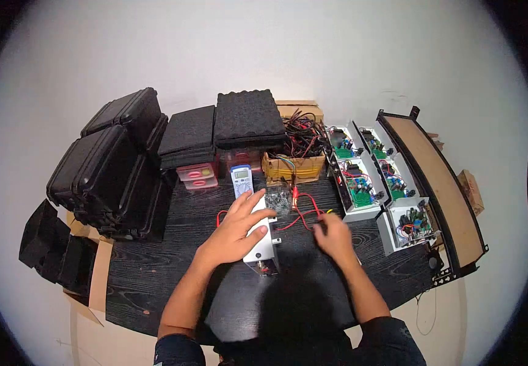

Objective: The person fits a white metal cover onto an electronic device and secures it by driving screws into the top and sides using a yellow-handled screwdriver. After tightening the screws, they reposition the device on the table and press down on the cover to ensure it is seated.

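Observation:
My left hand [239,229] lies across a long white metal housing [256,247], fingers stretched and apart, thumb on its upper face. A clear end piece with small parts shows at the near end of the housing. My right hand [335,238] is closed beside a red test lead [303,213]; whatever its fingers hold is hidden. The red lead loops over the black table between both hands, up to a red clip [294,193]. Just beyond my left fingertips stands a multimeter [242,180] with a small screen. A clear bag of small parts [278,200] lies right of it.
Black hard cases [102,161] are stacked at left. Black foam sheets [249,116] rest on small drawer boxes [197,174]. A carton [300,169] overflows with cables. White housings with green circuit boards [360,186] line the right, beside a long black-framed panel [438,189].

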